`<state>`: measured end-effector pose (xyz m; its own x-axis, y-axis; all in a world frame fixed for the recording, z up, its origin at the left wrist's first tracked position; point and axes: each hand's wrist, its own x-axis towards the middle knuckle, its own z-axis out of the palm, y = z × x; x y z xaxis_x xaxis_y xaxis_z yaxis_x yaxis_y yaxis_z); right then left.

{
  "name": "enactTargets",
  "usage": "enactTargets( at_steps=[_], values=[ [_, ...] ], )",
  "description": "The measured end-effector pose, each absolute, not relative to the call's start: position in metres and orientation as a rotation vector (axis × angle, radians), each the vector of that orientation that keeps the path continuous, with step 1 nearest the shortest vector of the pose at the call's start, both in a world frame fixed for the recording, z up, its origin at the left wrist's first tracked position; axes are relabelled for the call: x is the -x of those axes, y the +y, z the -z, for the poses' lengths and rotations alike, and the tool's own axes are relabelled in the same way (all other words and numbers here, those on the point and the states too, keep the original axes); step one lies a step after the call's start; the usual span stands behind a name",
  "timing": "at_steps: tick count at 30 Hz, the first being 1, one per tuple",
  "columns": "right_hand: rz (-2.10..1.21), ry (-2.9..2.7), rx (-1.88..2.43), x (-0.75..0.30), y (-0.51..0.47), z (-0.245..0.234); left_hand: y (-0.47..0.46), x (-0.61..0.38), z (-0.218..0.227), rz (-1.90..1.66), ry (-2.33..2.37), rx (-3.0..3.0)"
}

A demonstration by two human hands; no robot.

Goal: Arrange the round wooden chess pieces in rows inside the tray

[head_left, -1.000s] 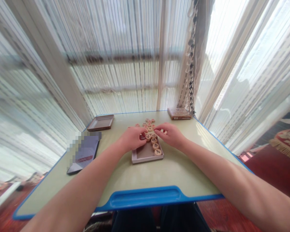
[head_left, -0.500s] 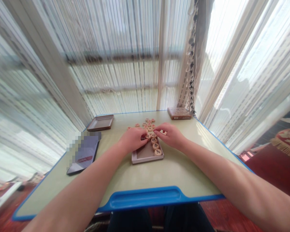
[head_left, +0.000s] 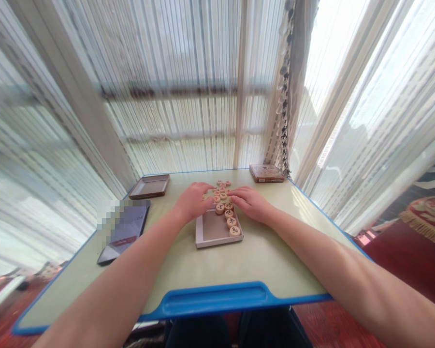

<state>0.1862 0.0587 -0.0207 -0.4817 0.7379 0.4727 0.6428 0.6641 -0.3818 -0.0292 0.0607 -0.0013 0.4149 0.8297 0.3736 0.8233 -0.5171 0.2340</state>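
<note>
A shallow cardboard box tray [head_left: 219,241] lies on the table in front of me. Several round wooden Chinese chess pieces [head_left: 231,222] with black characters line its right side and far edge, including one piece [head_left: 220,208] at the far middle. Beyond the tray is a loose cluster of Chinese chess pieces [head_left: 223,196]. My left hand [head_left: 195,200] hovers at the left of this cluster, fingers stretched out and apart from the thumb, hiding some pieces. At the cluster's right edge, my right hand [head_left: 252,203] has its fingers extended, tips beside the pieces, nothing visibly gripped.
A dark tablet [head_left: 128,232], partly pixelated, lies to the left. Behind it sits an open box lid [head_left: 150,194]. A closed printed box [head_left: 267,174] stands at the far right. The pale table [head_left: 275,270] has a blue edge with a molded trough [head_left: 215,296] nearest me.
My left hand has moved off the piece at the tray's far middle, out toward the loose pieces, its fingers opening. The right hand has shifted slightly, and its fingers lie flatter.
</note>
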Motion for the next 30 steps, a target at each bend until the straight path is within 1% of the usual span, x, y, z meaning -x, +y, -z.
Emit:
enactTargets(
  at_steps=[5, 9, 13, 18, 23, 30],
  values=[
    [-0.209, -2.407, 1.133, -0.184, 0.062, 0.025, 0.084, 0.033, 0.015, -0.425, 1.459, -2.602],
    [-0.136, -2.459, 1.080, -0.180, 0.058, 0.022, 0.092, 0.032, 0.015, -0.334, 1.484, -2.501],
    [-0.069, -2.448, 1.107, -0.182, 0.055, 0.018, 0.090, 0.032, 0.010, -0.357, 1.526, -2.517],
    [-0.062, -2.401, 1.201, -0.185, 0.053, 0.017, 0.087, 0.038, 0.011, -0.518, 1.666, -2.547],
    [-0.069, -2.398, 1.199, -0.186, 0.056, 0.020, 0.091, 0.044, 0.016, -0.395, 1.656, -2.524],
    [-0.045, -2.418, 1.188, -0.184, 0.055, 0.019, 0.092, 0.042, 0.013, -0.424, 1.616, -2.421]
  ],
)
